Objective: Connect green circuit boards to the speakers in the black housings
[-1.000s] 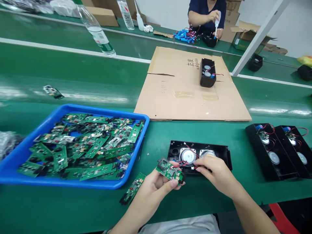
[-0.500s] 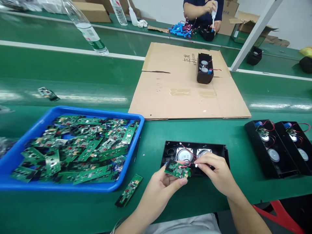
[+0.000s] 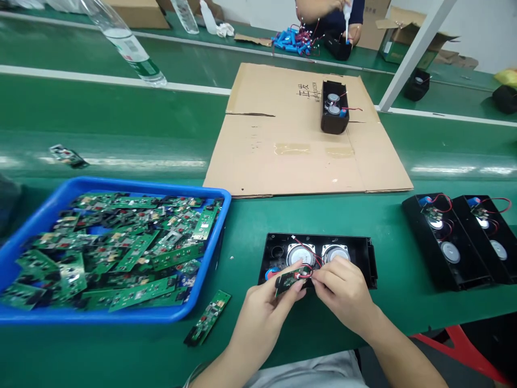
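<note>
My left hand [image 3: 264, 304] grips a small green circuit board [image 3: 291, 277] between thumb and fingers, its face tilted. Against the right end of that board, my right hand [image 3: 343, 288] pinches the connector of a thin red and black wire; the fingers cover the connector itself. Just behind both hands lies an open black speaker housing [image 3: 361, 258] with two round speakers [image 3: 299, 254] and a blue cylindrical part [image 3: 272, 272] at its left end. Another red and black wire [image 3: 306, 244] with a white plug rises loosely over the speakers.
A blue tray [image 3: 226, 213] piled with circuit boards stands left, with one loose board [image 3: 208, 318] beside it. Two black housings [image 3: 444, 242] sit at right. Flat cardboard [image 3: 258, 167] carries another housing [image 3: 335, 108]. Across the bench, a person [image 3: 323, 13] works near blue cylinders [image 3: 293, 40].
My right hand has brought the white connector left to the board's edge, where fingers now hide it. The board has tilted in my left hand. The view has shifted slightly.
</note>
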Action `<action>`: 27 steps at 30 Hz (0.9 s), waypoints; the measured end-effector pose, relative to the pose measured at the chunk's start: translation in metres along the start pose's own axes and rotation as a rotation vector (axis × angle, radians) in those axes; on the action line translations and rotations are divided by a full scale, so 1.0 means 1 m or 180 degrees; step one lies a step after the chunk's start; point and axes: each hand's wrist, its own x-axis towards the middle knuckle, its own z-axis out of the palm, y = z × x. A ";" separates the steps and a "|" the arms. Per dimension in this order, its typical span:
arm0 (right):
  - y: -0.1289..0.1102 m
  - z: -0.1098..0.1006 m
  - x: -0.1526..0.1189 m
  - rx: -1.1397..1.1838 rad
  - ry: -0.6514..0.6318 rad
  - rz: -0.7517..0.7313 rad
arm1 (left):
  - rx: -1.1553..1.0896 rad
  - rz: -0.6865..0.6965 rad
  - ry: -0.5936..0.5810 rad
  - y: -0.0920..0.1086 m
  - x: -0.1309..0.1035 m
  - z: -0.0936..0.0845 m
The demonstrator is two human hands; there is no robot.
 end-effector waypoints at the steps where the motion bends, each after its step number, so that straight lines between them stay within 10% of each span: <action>1: 0.000 0.001 0.000 -0.0105 0.0013 -0.0039 | 0.0059 0.0020 -0.0003 -0.002 0.001 0.000; 14: -0.002 0.006 0.002 -0.0856 -0.0085 -0.0288 | 0.1667 0.1030 0.0025 -0.007 0.003 -0.003; 27: -0.003 0.007 0.003 -0.0945 -0.0031 -0.0540 | 0.0898 0.0633 -0.0082 -0.012 -0.004 0.007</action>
